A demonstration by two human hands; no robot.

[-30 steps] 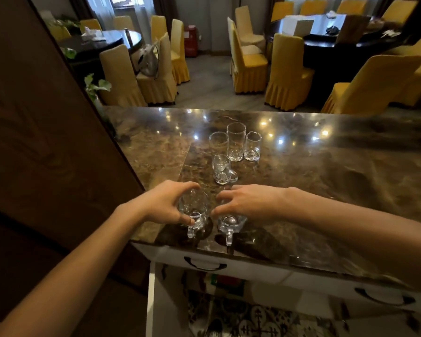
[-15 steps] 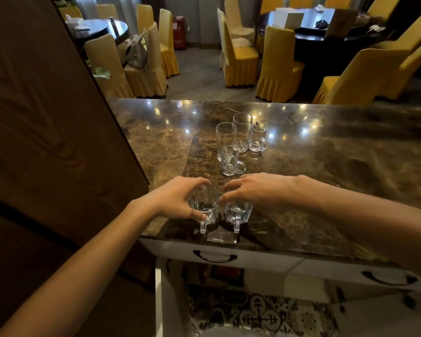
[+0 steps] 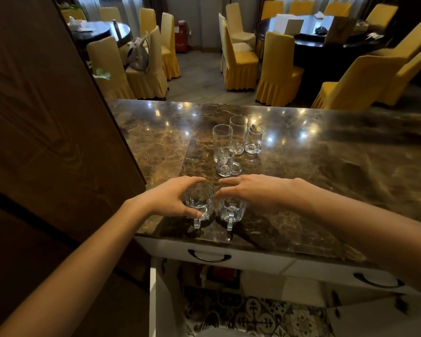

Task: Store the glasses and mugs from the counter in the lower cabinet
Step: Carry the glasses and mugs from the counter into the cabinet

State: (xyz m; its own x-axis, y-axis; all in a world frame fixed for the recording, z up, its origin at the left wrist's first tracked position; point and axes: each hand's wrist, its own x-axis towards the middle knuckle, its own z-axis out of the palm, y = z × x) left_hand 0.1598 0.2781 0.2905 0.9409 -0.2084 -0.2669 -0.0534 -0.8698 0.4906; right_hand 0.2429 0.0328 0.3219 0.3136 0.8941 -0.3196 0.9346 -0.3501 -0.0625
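Both hands have stayed clamped over the same two mugs since a moment ago, though the pair now sits a little nearer the counter's front edge and the view has tipped slightly upward. A person stands at a dark marble counter [image 3: 326,166] with both bare arms reaching forward. Their left hand [image 3: 170,200] curls over the top and side of a small clear glass mug [image 3: 199,203], fingers wrapped round its body; their right hand [image 3: 250,190] drapes over the rim of a second glass mug [image 3: 231,210], grasping it from above. The two mugs stand side by side, almost touching, with their handles pointing back toward the person. Just beyond the fingertips sits a third small mug [image 3: 225,162], and farther off stand two tall straight glasses [image 3: 230,137] and one more little mug [image 3: 253,139], all upright and close together. Below the hands, under a white drawer front [image 3: 209,254], the lower cabinet [image 3: 170,300] stands open. These pieces look like thick pressed glass: rigid, fairly heavy for their size, smooth and likely slippery, and liable to chip if knocked together. A top grip probably works for a short lift, but the handles or the full body would likely give surer hold while lowering them into the cabinet.
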